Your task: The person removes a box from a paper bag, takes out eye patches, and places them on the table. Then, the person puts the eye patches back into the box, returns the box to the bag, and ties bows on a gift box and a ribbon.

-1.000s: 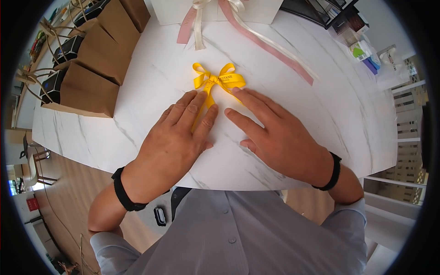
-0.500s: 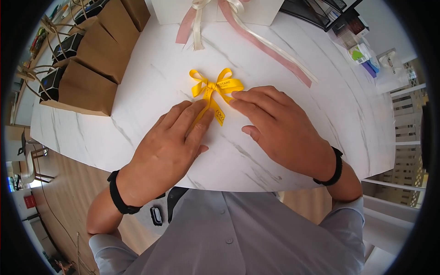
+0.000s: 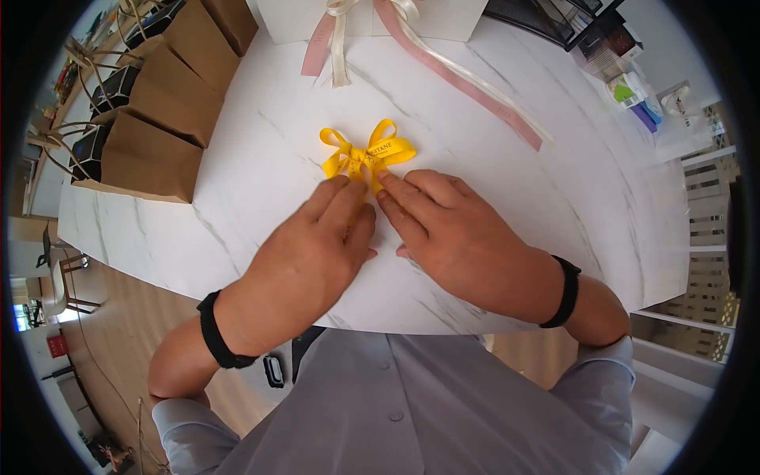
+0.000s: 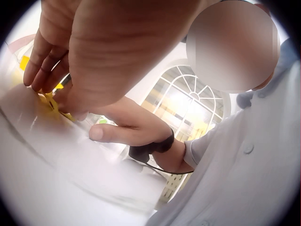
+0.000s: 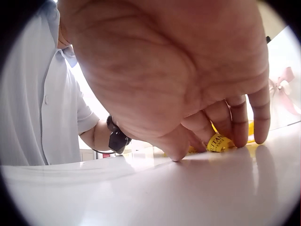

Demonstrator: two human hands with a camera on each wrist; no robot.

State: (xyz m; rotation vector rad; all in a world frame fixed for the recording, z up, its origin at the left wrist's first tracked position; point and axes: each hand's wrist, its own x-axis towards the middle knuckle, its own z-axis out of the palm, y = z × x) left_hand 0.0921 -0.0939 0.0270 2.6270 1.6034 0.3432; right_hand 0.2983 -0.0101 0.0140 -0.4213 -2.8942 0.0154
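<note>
A yellow ribbon bow [image 3: 372, 152] with dark printed lettering lies on the white marbled table [image 3: 507, 119] in the head view. My left hand [image 3: 305, 241] rests its fingertips on the lower part of the bow, covering most of the tails. From the other side my right hand [image 3: 455, 237] touches the ribbon just below the knot with extended fingers. The right wrist view shows these fingers pointing down to the tabletop, with printed yellow ribbon [image 5: 218, 142] beside them. Yellow ribbon [image 4: 48, 104] also shows under the left fingertips in the left wrist view.
Brown paper bags [image 3: 150, 158] with dark contents line the table's left side. At the back stands a white box [image 3: 443, 20] with pink and cream ribbons [image 3: 467, 75] trailing over the table. Black trays [image 3: 530, 20] and small packages [image 3: 629, 91] sit back right.
Both hands have come closer together over the ribbon tails. The bow has shifted slightly left and down, and the tail visible half a second ago is now mostly covered.
</note>
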